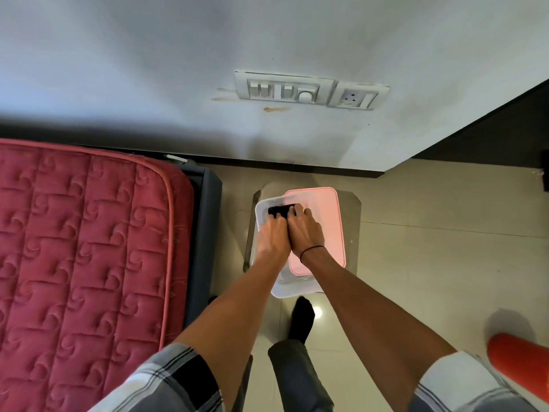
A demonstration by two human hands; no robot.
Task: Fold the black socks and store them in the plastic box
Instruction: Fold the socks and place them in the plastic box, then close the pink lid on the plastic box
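Observation:
A clear plastic box [262,210] stands on a small stool below me, its pink lid [322,230] lying askew over the right part. A folded black sock bundle [279,211] sits at the far end inside the box. My left hand [272,236] and my right hand [304,230] are side by side over the box, fingertips pressing on the bundle. The right wrist wears a thin black band.
A red quilted mattress [80,242] on a grey bed frame lies to the left. The wall ahead carries a switch panel [309,90]. My foot in a black sock [301,318] stands on the tiled floor. A red object [520,361] is at lower right.

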